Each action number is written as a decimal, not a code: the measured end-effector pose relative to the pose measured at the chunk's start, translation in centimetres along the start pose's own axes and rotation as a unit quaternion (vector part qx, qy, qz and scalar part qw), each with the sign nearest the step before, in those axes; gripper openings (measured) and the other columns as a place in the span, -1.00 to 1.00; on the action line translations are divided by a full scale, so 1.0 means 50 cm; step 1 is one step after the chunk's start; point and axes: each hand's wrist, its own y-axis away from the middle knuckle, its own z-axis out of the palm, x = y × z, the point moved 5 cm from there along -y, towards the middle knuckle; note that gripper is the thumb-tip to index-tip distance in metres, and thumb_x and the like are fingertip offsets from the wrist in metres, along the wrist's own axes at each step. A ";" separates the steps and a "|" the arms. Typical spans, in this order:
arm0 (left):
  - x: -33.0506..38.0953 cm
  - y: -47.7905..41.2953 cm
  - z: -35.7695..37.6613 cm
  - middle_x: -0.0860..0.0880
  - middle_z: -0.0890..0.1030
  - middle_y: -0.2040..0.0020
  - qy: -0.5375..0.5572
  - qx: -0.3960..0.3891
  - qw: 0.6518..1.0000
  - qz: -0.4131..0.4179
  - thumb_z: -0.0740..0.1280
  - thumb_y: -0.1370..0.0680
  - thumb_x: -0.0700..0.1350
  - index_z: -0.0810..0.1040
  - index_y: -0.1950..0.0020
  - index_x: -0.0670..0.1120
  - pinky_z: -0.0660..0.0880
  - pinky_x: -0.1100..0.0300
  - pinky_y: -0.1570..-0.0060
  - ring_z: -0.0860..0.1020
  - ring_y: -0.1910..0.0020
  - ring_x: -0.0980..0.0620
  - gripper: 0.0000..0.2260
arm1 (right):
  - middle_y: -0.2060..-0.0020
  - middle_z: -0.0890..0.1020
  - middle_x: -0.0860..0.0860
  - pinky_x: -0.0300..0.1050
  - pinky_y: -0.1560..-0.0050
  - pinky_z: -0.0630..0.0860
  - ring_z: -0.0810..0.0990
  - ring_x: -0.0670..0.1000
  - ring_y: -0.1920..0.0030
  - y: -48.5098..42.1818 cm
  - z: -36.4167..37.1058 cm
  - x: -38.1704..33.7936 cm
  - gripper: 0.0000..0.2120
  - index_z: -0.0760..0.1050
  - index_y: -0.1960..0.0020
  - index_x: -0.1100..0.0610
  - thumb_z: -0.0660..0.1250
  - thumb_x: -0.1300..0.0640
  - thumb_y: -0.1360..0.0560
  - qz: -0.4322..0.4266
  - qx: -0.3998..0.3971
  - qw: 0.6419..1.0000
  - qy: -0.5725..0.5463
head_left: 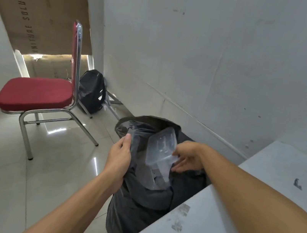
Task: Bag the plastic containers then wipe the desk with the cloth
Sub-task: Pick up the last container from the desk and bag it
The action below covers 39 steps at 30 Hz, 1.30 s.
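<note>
A large black plastic bag (141, 201) stands on the floor beside the white desk (217, 227), its mouth open upward. My left hand (119, 156) pinches the bag's near rim and holds it open. A clear plastic container (161, 148) sits tilted in the bag's mouth, with other clear containers below it inside the bag. My right hand (188, 158) reaches over the desk corner and grips that container at its right edge. No cloth is in view.
A red padded chair (37, 94) with a chrome frame stands on the glossy tiled floor to the left. A black backpack (92, 90) leans at the wall behind it. The desk top carries grey smudges (180, 217). A white wall runs along the right.
</note>
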 end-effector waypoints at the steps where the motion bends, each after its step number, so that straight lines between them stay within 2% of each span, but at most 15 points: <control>1: -0.001 0.001 0.004 0.04 0.65 -0.26 -0.008 -0.007 1.000 0.000 0.15 -0.46 0.40 0.56 -0.32 0.15 0.49 -0.10 -0.31 0.59 -0.26 -0.03 -0.44 | -0.36 0.46 0.33 0.06 -0.06 0.64 0.65 0.25 -0.12 0.008 0.014 0.006 -0.57 0.22 -0.51 0.31 0.15 0.26 -0.66 0.007 -0.034 0.999 0.040; 3: 0.015 0.020 0.015 0.03 0.66 -0.20 -0.035 -0.017 0.999 0.000 0.14 -0.57 0.31 0.57 -0.28 0.13 0.51 -0.10 -0.29 0.60 -0.22 -0.02 -0.56 | -0.36 0.49 0.29 0.09 -0.19 0.60 0.66 0.22 -0.15 0.021 0.029 0.006 -0.59 0.30 -0.48 0.28 0.17 0.24 -0.65 -0.008 -0.045 0.990 0.137; 6: 0.036 0.048 0.023 0.06 0.60 -0.09 -0.086 -0.035 0.996 -0.009 0.13 -0.67 0.14 0.49 -0.30 0.11 0.49 0.02 -0.25 0.57 -0.12 0.02 -0.72 | -0.33 0.54 0.16 -0.01 0.01 0.67 0.72 0.09 -0.04 0.043 0.022 -0.029 -0.61 0.41 -0.42 0.18 0.17 0.20 -0.61 -0.092 0.026 0.967 0.236; 8: 0.055 0.074 0.023 0.13 0.56 0.01 -0.123 -0.050 0.991 -0.005 0.15 -0.68 0.09 0.46 -0.39 0.04 0.47 0.07 -0.15 0.54 0.00 0.11 -0.68 | -0.27 0.57 0.09 -0.04 0.07 0.66 0.73 0.06 0.01 0.084 0.009 -0.051 -0.64 0.48 -0.37 0.13 0.17 0.20 -0.60 -0.141 0.061 0.958 0.244; 10: 0.075 0.099 0.018 0.16 0.51 0.08 -0.173 -0.050 0.984 0.006 0.17 -0.68 0.06 0.44 -0.45 -0.02 0.46 0.12 -0.06 0.50 0.09 0.17 -0.64 | -0.17 0.59 0.04 -0.03 0.02 0.65 0.73 0.05 0.03 0.140 -0.004 -0.062 -0.69 0.55 -0.28 0.07 0.19 0.21 -0.59 -0.177 0.084 0.955 0.221; 12: 0.096 0.133 0.014 0.09 0.54 0.07 -0.208 -0.057 0.976 0.006 0.21 -0.67 0.03 0.41 -0.48 -0.07 0.45 0.17 0.01 0.52 0.09 0.10 -0.60 | -0.14 0.63 0.02 -0.05 0.00 0.65 0.72 0.00 0.06 0.206 -0.014 -0.063 -0.74 0.58 -0.21 0.04 0.25 0.20 -0.58 -0.209 0.100 0.954 0.189; 13: 0.105 0.153 0.013 0.01 0.58 -0.04 -0.219 -0.068 0.973 0.002 0.24 -0.66 0.02 0.39 -0.50 -0.08 0.43 0.16 0.00 0.54 0.00 0.03 -0.58 | -0.13 0.64 0.01 -0.07 0.01 0.65 0.72 -0.02 0.07 0.239 -0.017 -0.058 -0.76 0.59 -0.18 0.03 0.27 0.19 -0.57 -0.220 0.107 0.954 0.173; 15: 0.131 0.200 0.012 -0.06 0.51 -0.35 -0.237 -0.084 0.968 0.001 0.27 -0.64 0.02 0.36 -0.53 -0.09 0.42 0.13 -0.07 0.50 -0.21 -0.02 -0.53 | -0.11 0.67 0.00 -0.11 0.03 0.64 0.71 -0.04 0.09 0.312 -0.022 -0.042 -0.78 0.61 -0.16 0.04 0.29 0.19 -0.57 -0.237 0.121 0.953 0.143; 16: 0.140 0.216 0.012 -0.05 0.49 -0.36 -0.238 -0.089 0.967 0.007 0.28 -0.64 0.02 0.38 -0.51 -0.08 0.44 0.13 -0.06 0.49 -0.19 0.01 -0.54 | -0.08 0.68 0.00 -0.11 0.04 0.63 0.71 -0.05 0.09 0.338 -0.023 -0.032 -0.79 0.61 -0.16 0.05 0.29 0.19 -0.57 -0.243 0.123 0.954 0.127; 18: 0.172 0.274 0.009 -0.01 0.50 -0.26 -0.225 -0.097 0.969 0.027 0.29 -0.63 0.00 0.46 -0.44 -0.06 0.49 0.12 -0.07 0.49 -0.14 0.04 -0.62 | -0.04 0.70 0.00 -0.12 0.03 0.63 0.72 -0.05 0.08 0.420 -0.021 -0.006 -0.79 0.62 -0.16 0.06 0.28 0.19 -0.58 -0.251 0.132 0.953 0.101; 23: 0.204 0.463 0.008 0.01 0.60 -0.15 -0.205 -0.143 0.966 0.074 0.28 -0.64 -0.02 0.55 -0.30 -0.03 0.57 0.03 -0.19 0.57 -0.18 0.02 -0.74 | -0.04 0.71 0.01 -0.17 0.06 0.61 0.72 -0.03 0.05 0.625 0.020 0.099 -0.78 0.61 -0.19 0.07 0.27 0.17 -0.61 -0.251 0.144 0.955 0.057; 28: 0.167 0.629 0.020 -0.03 0.62 -0.21 -0.186 -0.226 0.950 0.106 0.28 -0.65 -0.05 0.56 -0.30 -0.07 0.59 0.05 -0.17 0.61 -0.17 0.01 -0.75 | 0.01 0.73 -0.01 -0.12 0.01 0.66 0.74 -0.04 0.10 0.777 0.078 0.216 -0.81 0.63 -0.15 0.05 0.27 0.14 -0.62 -0.247 0.176 0.953 -0.015; 35: 0.094 0.809 0.082 -0.02 0.68 -0.12 -0.159 -0.323 0.922 0.145 0.31 -0.63 -0.04 0.58 -0.26 -0.05 0.63 0.16 0.00 0.66 -0.08 0.08 -0.77 | 0.06 0.75 -0.01 -0.04 -0.04 0.66 0.75 -0.02 0.08 0.909 0.135 0.377 -0.81 0.63 -0.14 0.06 0.26 0.15 -0.64 -0.239 0.226 0.938 -0.111; 39: 0.043 0.877 0.122 0.03 0.71 -0.03 -0.167 -0.376 0.901 0.137 0.32 -0.62 -0.05 0.61 -0.17 0.00 0.66 0.13 0.00 0.69 0.00 0.09 -0.84 | 0.09 0.76 0.01 -0.08 0.04 0.64 0.75 0.00 0.09 0.955 0.137 0.479 -0.81 0.65 -0.09 0.08 0.25 0.16 -0.64 -0.207 0.260 0.927 -0.177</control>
